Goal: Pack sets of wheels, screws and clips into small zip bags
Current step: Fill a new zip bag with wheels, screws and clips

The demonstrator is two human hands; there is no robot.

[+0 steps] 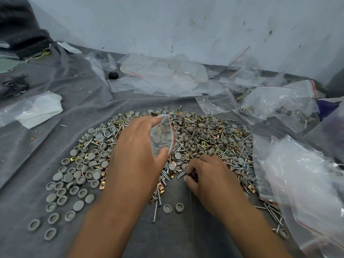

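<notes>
Loose grey wheels (61, 190), left and near-left: flat discs and cupped caps scattered singly on the grey cloth (24, 149); easy to pick one at a time.

Mixed heap (204, 138), centre: wheels, long screws and brass-coloured clips tangled together; sets are best drawn from its thin near edge, where parts lie apart.

Left hand (137, 151), centre: thumb and fingers curled round a small zip bag (162, 136), pinching it at top and bottom so the red-lined mouth faces right. Contents seen through the film cannot be counted. Keep the mouth bowed open and low beside the picking hand.

Right hand (206, 174), just right of the bag, near edge of heap: fingertips curled down, pinching at screws (181, 175); how many it holds cannot be told. Lift screws lengthwise, heads together, so points do not snag the film.

Clear bags (297, 175), right and far.
</notes>
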